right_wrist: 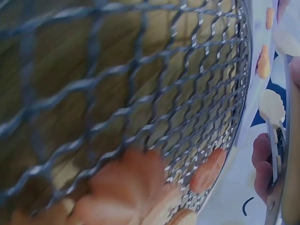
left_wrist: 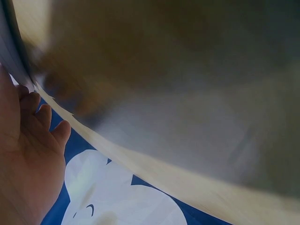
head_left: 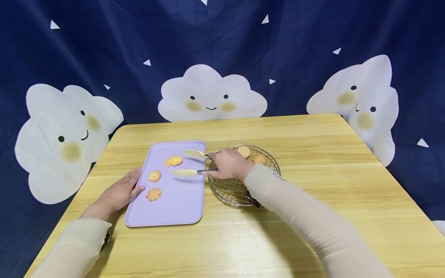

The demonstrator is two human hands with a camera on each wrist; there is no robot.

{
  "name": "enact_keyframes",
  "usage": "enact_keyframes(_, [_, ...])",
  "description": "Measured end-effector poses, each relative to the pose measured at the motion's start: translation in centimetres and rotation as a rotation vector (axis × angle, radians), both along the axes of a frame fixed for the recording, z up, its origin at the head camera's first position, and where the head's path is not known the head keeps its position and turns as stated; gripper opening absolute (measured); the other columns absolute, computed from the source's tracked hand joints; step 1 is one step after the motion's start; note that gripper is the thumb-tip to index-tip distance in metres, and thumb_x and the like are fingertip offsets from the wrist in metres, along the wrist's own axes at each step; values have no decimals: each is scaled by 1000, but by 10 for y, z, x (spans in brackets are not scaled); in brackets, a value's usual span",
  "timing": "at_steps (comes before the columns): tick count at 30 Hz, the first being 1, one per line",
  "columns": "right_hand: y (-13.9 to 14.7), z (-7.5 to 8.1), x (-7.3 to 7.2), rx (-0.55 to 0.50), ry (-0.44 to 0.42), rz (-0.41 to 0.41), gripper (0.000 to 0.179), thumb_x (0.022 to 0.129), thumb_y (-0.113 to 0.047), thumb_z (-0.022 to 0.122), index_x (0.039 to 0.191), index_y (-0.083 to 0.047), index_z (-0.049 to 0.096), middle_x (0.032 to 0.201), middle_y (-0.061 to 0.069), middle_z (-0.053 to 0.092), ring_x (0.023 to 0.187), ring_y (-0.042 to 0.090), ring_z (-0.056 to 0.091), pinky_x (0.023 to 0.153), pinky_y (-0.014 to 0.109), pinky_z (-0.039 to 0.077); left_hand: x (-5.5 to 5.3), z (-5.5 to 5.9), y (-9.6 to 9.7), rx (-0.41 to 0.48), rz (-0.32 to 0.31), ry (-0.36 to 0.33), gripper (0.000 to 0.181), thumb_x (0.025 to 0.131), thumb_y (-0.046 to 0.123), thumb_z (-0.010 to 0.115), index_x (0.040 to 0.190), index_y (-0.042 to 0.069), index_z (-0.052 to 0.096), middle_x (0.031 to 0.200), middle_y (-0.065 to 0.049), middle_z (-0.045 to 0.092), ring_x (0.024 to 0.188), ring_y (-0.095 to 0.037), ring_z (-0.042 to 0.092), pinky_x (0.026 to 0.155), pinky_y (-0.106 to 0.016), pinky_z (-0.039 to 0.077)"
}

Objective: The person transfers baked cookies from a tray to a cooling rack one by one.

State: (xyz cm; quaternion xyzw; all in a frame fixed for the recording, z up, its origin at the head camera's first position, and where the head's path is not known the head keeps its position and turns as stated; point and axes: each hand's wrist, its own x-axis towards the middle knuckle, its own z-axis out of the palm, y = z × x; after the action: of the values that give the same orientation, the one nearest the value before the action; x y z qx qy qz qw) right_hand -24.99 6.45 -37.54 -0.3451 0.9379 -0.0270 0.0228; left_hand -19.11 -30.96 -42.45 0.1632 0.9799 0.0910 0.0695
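Note:
In the head view my right hand (head_left: 227, 164) grips a pair of tongs with pale tips (head_left: 186, 173). The tongs are spread apart over the right part of a lilac tray (head_left: 179, 210), with nothing between their tips. On the tray lie a fish-shaped biscuit (head_left: 173, 161), a round ringed biscuit (head_left: 154, 176) and a flower-shaped biscuit (head_left: 154, 194). My left hand (head_left: 119, 192) holds the tray's left edge, thumb over the rim. Under my right forearm a round wire rack (head_left: 227, 193) bears a round biscuit (head_left: 244, 151), a flower-shaped biscuit (head_left: 259, 159) and others partly hidden.
Both tray and rack stand close together on a wooden table (head_left: 313, 154). Behind the table hangs a dark blue curtain (head_left: 236, 34) with white clouds. In the right wrist view the wire mesh (right_wrist: 136, 61) fills much of the picture, with blurred biscuits (right_wrist: 126, 187) low down.

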Motion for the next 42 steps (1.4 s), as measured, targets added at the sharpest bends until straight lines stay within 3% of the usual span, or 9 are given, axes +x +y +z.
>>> enact_keyframes(8, [-16, 1, -2, -11, -74, -52, 80, 85, -63, 58, 140, -5, 47, 78, -1, 63, 61, 12, 57, 43, 24, 46, 1, 0, 0, -1, 3, -5, 71, 101, 41, 41, 146, -10, 21, 150, -29, 22, 137, -45, 18, 109, -57, 20])
enact_keyframes(14, [-26, -1, -4, 10, -65, -28, 68, 86, -62, 57, 127, -8, 56, 73, -6, 58, 64, 11, 57, 51, 24, 48, 1, 2, 1, -1, 5, -7, 72, 101, 42, 41, 146, -10, 20, 150, -29, 21, 138, -45, 18, 110, -57, 19])
enact_keyframes(21, [-35, -4, -4, 16, -99, -63, 59, 86, -63, 56, 113, -10, 58, 73, -4, 56, 63, 12, 55, 50, 25, 47, 1, 3, 2, -2, 5, -9, 71, 101, 41, 41, 146, -10, 21, 150, -29, 22, 137, -45, 18, 109, -57, 20])
enact_keyframes(30, [-44, -5, -5, 30, -95, -111, 61, 88, -61, 55, 119, -9, 58, 76, -2, 56, 65, 14, 56, 49, 25, 47, 0, 3, 0, -5, 6, -16, 72, 101, 42, 41, 146, -11, 21, 150, -30, 21, 138, -46, 18, 110, -57, 19])
enact_keyframes(42, [-45, -6, -5, 35, -77, -115, 51, 92, -56, 52, 117, -12, 60, 80, -1, 58, 71, 14, 57, 54, 28, 49, -1, 1, 0, -2, 4, -19, 72, 101, 42, 40, 146, -11, 21, 150, -30, 21, 138, -46, 17, 110, -57, 19])
